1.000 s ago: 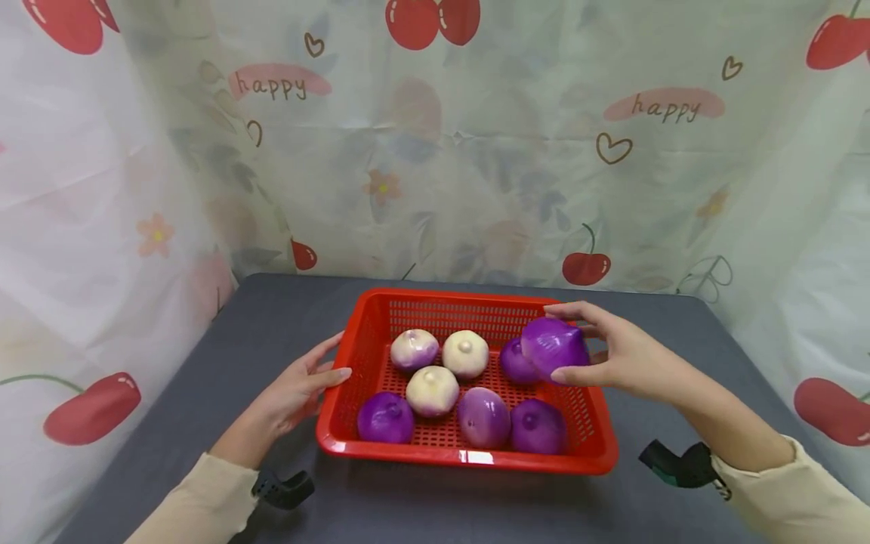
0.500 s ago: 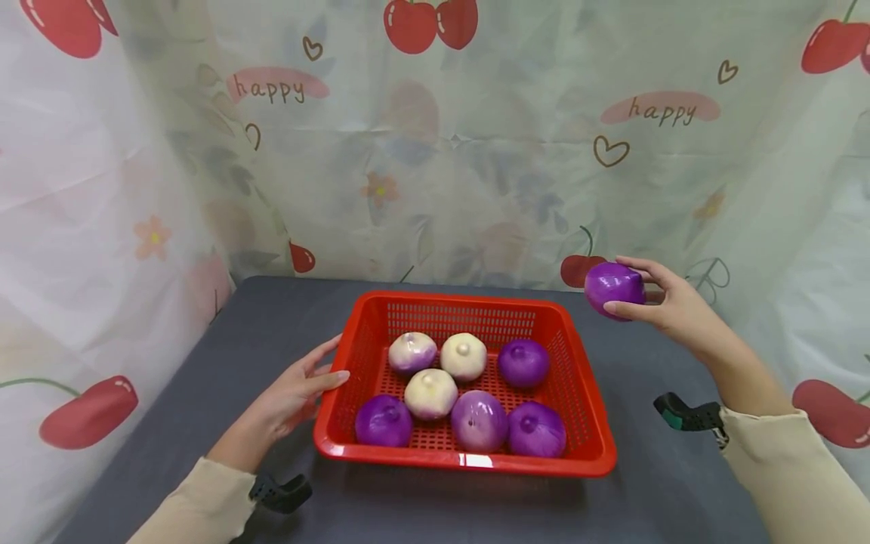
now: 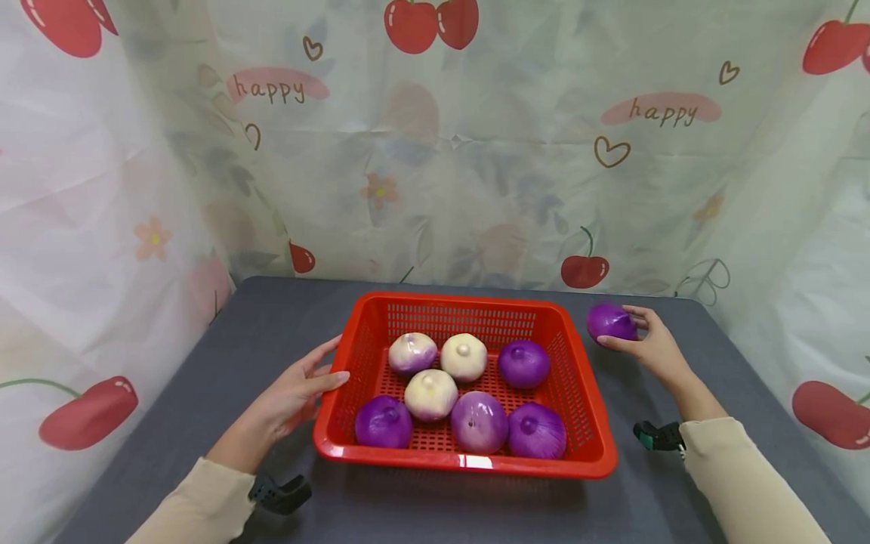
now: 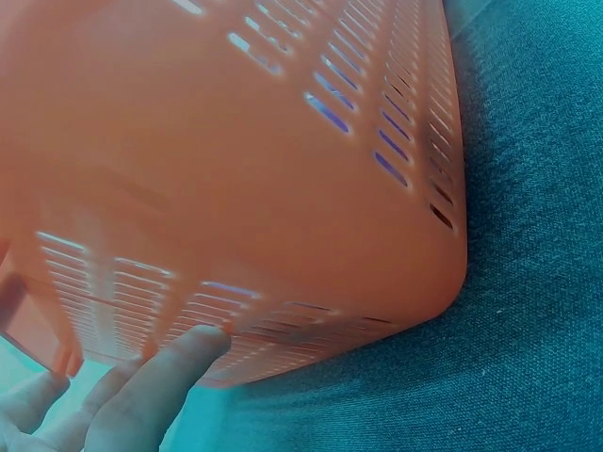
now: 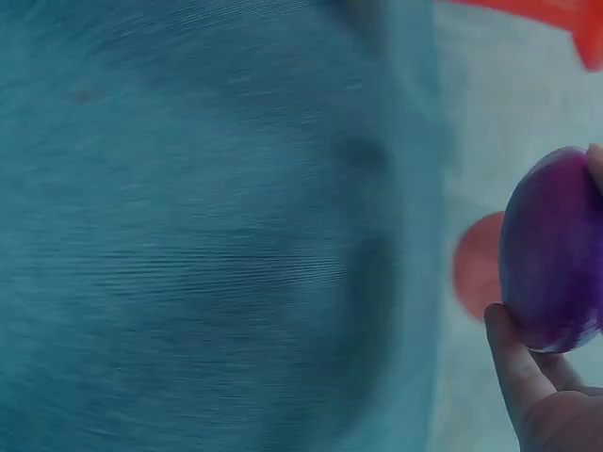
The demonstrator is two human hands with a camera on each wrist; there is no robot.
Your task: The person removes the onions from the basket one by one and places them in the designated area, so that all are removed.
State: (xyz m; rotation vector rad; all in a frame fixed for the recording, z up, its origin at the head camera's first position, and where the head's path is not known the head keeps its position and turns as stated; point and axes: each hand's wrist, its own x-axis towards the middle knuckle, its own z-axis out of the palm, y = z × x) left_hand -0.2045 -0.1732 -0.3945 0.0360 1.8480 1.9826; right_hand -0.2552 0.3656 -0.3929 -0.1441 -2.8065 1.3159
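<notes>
A red plastic basket (image 3: 469, 472) with slotted walls stands mid-table, holding several purple onions (image 3: 537, 431) and pale, purple-tinged onions (image 3: 431, 394). My left hand (image 3: 295, 393) grips its left rim, thumb over the edge. In the left wrist view, the left-hand fingers (image 4: 155, 391) lie along the outside of the slotted wall (image 4: 217, 188). Off the basket's right side, my right hand (image 3: 652, 344) holds a purple onion (image 3: 609, 322) between thumb and fingers, low over the back right of the table. That onion (image 5: 556, 250) also shows at the right of the right wrist view.
A dark grey cloth (image 3: 381, 506) covers the table. Close behind its back edge hangs a curtain (image 3: 448, 211) with printed cherries, hearts and lettering, which also closes in both sides. A dark band with a camera (image 3: 282, 495) sits on each wrist.
My right hand has lifted the purple onion out of the basket, carried it right past the rim and lowered it toward the table. The left hand stays on the rim.
</notes>
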